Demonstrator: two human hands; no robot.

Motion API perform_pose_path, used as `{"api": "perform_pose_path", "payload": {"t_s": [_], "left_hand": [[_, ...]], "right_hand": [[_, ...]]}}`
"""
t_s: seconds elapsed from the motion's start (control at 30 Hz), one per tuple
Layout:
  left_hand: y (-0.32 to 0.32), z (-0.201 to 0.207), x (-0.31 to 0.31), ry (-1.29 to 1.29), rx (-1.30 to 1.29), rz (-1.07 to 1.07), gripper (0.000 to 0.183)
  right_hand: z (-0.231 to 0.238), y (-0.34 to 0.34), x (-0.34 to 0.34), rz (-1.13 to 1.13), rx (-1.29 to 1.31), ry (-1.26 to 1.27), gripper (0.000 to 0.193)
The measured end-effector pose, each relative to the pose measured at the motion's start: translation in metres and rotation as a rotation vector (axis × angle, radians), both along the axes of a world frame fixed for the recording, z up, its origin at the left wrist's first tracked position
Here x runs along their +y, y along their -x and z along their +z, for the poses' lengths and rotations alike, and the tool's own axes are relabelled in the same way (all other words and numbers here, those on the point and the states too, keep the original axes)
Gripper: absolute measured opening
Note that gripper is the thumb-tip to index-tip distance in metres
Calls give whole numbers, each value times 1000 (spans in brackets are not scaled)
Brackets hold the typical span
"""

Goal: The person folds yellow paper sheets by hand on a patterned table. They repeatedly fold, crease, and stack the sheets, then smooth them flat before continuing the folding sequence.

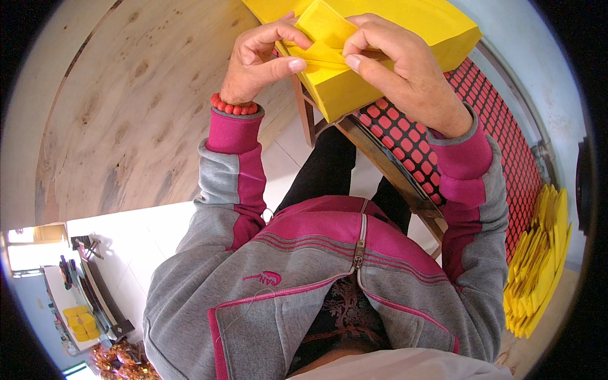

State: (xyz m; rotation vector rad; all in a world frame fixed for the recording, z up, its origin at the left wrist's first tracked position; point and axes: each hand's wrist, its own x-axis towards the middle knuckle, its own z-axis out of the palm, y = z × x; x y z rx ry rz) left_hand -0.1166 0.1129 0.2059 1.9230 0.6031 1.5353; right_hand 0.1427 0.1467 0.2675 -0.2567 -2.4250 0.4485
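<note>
I'm counting two bare hands, both working at one yellow flap (324, 24) near the top of my view. The right hand (405, 66) is pinching, thumb and forefinger coming together on the folded edge at the flap's base. The left hand (250, 60) is holding its thumb and forefinger apart, their tips sitting at the fold's near side; I cannot tell whether they are gripping it. One red bead bracelet (235, 106) is circling the left wrist. Under the flap, one broad yellow piece (348, 88) is lying across the end of the surface (487, 111); I cannot make out how many layers it is made of. A single pile of yellow folded pieces (535, 272) is sitting at lower right, its edges overlapping too much for me to count.

The surface is showing a red-and-black patterned top over a wooden frame, and one leg (305, 114) is standing beneath the yellow piece. To the left, one large knotty wooden panel (126, 114) is filling much of the view. Pale tiled floor (145, 240) is showing below it, and a light blue wall (548, 63) is running up the right side. At the far lower left, a white table (60, 291) is bearing a patch of yellow items (81, 323), with one shiny orange-red heap (123, 361) sitting just beside it. The person is wearing one grey-and-magenta jacket (253, 259), partly unzipped.
</note>
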Motion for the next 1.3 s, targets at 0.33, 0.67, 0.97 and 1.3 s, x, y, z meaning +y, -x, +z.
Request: {"api": "perform_pose_path", "payload": {"t_s": [0.33,0.67,0.97,1.3], "left_hand": [[-6,7,0,-16,39,46,17],[-20,10,-10,14,-59,135,7],[-40,14,-14,-19,-138,306,15],[-49,28,-11,-111,-15,305,54]], "right_hand": [[1,-1,-2,-16,57,10,8],[6,-5,-4,-13,163,43,15],[12,0,-19,-272,296,6,29],[-7,-6,0,-264,216,-181,20]]}}
